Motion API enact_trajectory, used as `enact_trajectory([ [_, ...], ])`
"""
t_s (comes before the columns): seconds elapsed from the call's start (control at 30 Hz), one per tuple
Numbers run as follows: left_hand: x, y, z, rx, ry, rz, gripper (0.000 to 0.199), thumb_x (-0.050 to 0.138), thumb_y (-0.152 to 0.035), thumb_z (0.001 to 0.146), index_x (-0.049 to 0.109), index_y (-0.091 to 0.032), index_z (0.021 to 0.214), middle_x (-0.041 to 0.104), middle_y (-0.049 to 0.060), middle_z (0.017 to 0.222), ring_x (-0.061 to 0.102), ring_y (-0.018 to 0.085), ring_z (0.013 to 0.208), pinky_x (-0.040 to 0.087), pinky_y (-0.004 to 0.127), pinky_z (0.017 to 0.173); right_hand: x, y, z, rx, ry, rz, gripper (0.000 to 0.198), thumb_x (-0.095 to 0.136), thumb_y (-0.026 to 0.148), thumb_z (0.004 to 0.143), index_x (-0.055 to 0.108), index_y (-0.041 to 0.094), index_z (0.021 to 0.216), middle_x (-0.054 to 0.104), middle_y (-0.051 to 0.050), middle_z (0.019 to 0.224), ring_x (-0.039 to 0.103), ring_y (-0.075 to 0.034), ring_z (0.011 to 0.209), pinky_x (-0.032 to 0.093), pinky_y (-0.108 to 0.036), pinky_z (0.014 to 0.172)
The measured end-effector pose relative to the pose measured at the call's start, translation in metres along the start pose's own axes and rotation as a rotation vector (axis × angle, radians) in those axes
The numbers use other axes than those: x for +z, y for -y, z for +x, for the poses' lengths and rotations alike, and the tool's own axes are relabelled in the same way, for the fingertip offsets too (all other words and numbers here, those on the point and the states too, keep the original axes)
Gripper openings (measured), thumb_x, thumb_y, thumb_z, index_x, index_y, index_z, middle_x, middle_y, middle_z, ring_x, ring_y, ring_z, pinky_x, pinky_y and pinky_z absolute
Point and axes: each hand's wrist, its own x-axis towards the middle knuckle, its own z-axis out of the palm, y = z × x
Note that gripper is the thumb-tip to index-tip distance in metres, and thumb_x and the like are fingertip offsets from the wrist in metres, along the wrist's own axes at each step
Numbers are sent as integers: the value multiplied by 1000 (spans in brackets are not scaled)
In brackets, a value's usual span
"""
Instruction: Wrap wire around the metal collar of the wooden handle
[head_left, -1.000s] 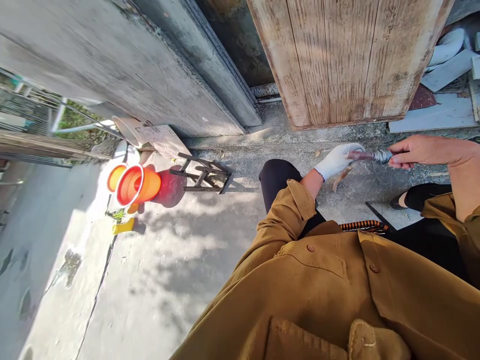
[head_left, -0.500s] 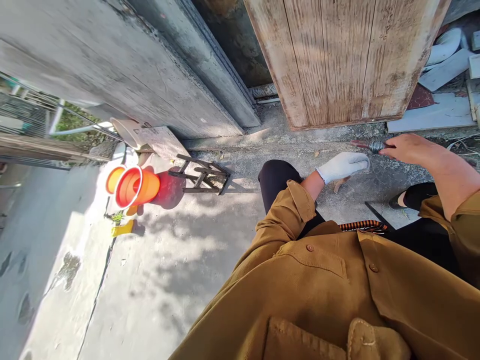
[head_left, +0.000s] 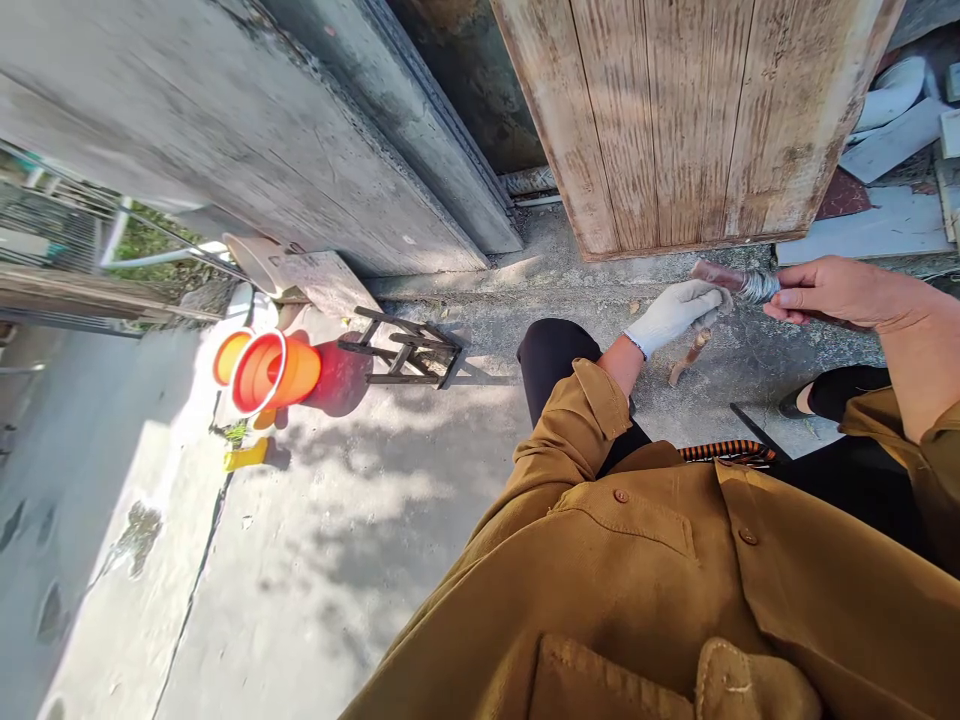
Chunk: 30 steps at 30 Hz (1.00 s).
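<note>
My right hand, bare, is closed around one end of a brown wooden stick wound with silvery-grey wire or cord. The stick lies roughly crosswise, its free end pointing left. Just left of the winding is my left hand, in a white glove, with fingers curled together near the stick. What those fingers hold, if anything, is hidden. Below the glove a short brown wooden piece shows; whether it touches the glove I cannot tell.
A weathered wooden panel leans ahead, with white scraps to its right. A dark small stool stands left of my knee, beyond it orange-red buckets and a yellow object. An orange-and-black woven edge shows below me.
The wound stick has turned so more of its length and winding show. My right hand has shifted slightly left, and my gloved left hand has drawn a little left, uncovering more of the wooden piece.
</note>
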Motion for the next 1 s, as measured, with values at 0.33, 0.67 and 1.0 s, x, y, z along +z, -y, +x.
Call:
enact_trajectory([
  [0.33,5,-21,-13,-59,225,290,30,57,-34,109,79,-14,116,75,2,94,63,14,84,53,28,88,2,2,22,385,-397,-435,35,65,53,105,65,23,86,72,-11,86,63,-25,80,45,-38,76],
  [0.67,3,-16,-14,6,240,549,33,55,-32,108,83,-15,112,81,4,107,70,20,105,52,29,103,7,-21,20,359,308,-643,46,72,65,93,66,24,73,74,-10,81,68,-28,76,46,-40,75],
  [1.0,-2,1,-2,32,48,-35,41,63,-53,110,73,-14,105,73,5,99,61,12,82,52,27,83,-10,9,-11,-69,-57,81,72,87,91,74,68,22,83,60,-2,72,50,-17,69,42,-36,68],
])
